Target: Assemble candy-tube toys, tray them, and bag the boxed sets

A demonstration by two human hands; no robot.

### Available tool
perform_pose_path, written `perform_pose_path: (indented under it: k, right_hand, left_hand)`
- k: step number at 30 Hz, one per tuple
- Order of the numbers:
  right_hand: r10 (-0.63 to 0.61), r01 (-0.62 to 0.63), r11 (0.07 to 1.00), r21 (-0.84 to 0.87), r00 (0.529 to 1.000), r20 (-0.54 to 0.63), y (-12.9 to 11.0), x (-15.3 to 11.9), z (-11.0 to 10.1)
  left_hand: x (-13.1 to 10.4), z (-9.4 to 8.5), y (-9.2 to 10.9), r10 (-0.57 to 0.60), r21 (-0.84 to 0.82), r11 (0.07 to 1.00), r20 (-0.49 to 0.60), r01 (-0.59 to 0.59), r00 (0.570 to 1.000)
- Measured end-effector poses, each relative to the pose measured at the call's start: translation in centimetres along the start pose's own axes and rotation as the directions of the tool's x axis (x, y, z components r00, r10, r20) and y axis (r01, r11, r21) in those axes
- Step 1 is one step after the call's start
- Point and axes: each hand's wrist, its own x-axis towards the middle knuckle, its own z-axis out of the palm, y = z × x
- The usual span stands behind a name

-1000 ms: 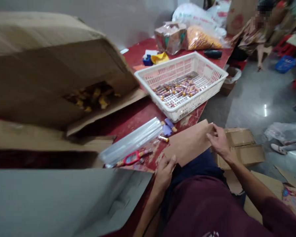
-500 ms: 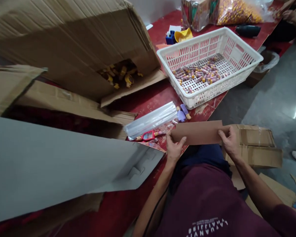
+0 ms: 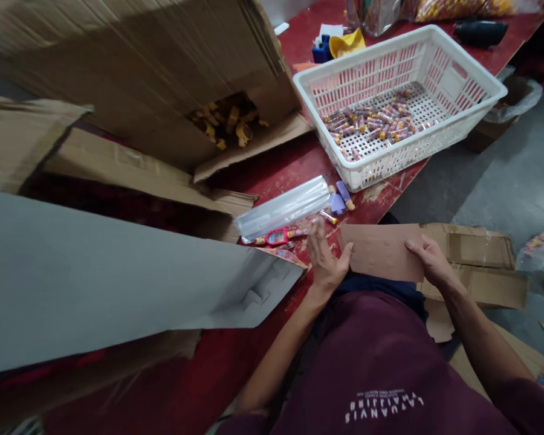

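A flat brown piece of cardboard (image 3: pixel 383 252) is held up in front of my waist. My right hand (image 3: pixel 433 263) pinches its right end, thumb on the near face and the fingers behind. At the other end is my left hand (image 3: pixel 329 260), its fingers stretched out and its thumb at the card's left edge. Just beyond the left fingers, a small clear tube with a yellow cap (image 3: pixel 329 217) lies on the red table (image 3: pixel 281 166). Close by are purple plastic pieces (image 3: pixel 338 203), a red toy piece (image 3: pixel 276 236) and a stack of clear plastic sleeves (image 3: pixel 285 208).
A white plastic basket (image 3: pixel 362 175) with many small tubes stands at the table's edge. Left of it is a large cardboard box (image 3: pixel 140 90) with yellow pieces (image 3: pixel 236 124) in its opening. A grey-white box panel (image 3: pixel 118 284) juts in from the left. Flattened cartons (image 3: pixel 480 248) lie right.
My left hand has loosened from the card, its fingers now spread. The card has tilted to show more of its face. The view has shifted slightly.
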Motion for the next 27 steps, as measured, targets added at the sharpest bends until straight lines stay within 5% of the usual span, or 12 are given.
perform_pose_path:
  k: [2,4,9,11,12,13,15,17,19,21,24,27]
  right_hand:
    - [0.044,-0.039,0.997,-0.068,0.996,0.081,-0.2,0.0,-0.2]
    - [0.112,-0.095,0.991,-0.096,0.977,0.184,-0.5,-0.2,-0.4]
    - [0.227,-0.178,0.971,-0.159,0.897,0.379,-1.4,-0.5,-0.3]
    - [0.233,-0.171,0.968,-0.184,0.888,0.397,-1.6,-0.4,0.0]
    - [0.229,-0.162,0.967,-0.195,0.89,0.395,-1.7,-0.3,0.1]
    - [0.222,-0.151,0.967,-0.204,0.896,0.385,-1.8,-0.2,0.2]
    - [0.177,-0.116,0.973,-0.199,0.931,0.321,-1.8,0.3,0.2]
    - [0.057,-0.034,0.989,-0.145,0.986,0.158,-1.7,0.9,-0.1]
    - [-0.135,0.127,0.988,-0.089,0.986,-0.096,-1.5,1.6,-0.5]
    - [-0.311,0.29,0.95,-0.114,0.906,-0.288,-1.1,2.1,-0.4]
    - [-0.421,0.374,0.905,-0.203,0.854,-0.305,0.3,2.2,1.3]
    - [-0.365,0.317,0.91,-0.269,0.918,-0.154,2.7,1.7,3.8]
  left_hand:
    - [0.3,0.2,1.3,0.22,0.137,0.961,0.151,-0.241,0.964]
    - [0.7,0.6,2.5,0.283,0.078,0.935,0.428,-0.347,0.858]
    - [0.9,1.4,2.9,0.002,0.045,0.997,0.792,-0.062,0.611]
    - [0.9,1.4,2.6,0.003,-0.014,1.0,0.881,0.02,0.472]
    - [0.9,1.3,2.5,0.036,-0.054,0.998,0.895,0.027,0.445]
    - [1.0,1.1,2.4,0.071,-0.084,0.996,0.879,0.005,0.471]
    - [1.2,0.8,2.4,0.113,-0.062,0.993,0.747,-0.1,0.655]
    - [1.0,0.5,2.5,0.132,0.034,0.986,0.455,-0.165,0.881]
    - [0.2,0.3,2.8,0.069,0.037,0.997,0.089,-0.072,0.994]
    - [-0.9,0.7,3.2,-0.15,-0.18,0.976,-0.125,0.126,0.981]
    - [-1.9,2.3,4.1,-0.467,-0.587,0.671,0.14,0.453,0.873]
    - [-1.0,3.6,4.6,-0.491,-0.776,0.427,0.232,0.465,0.839]
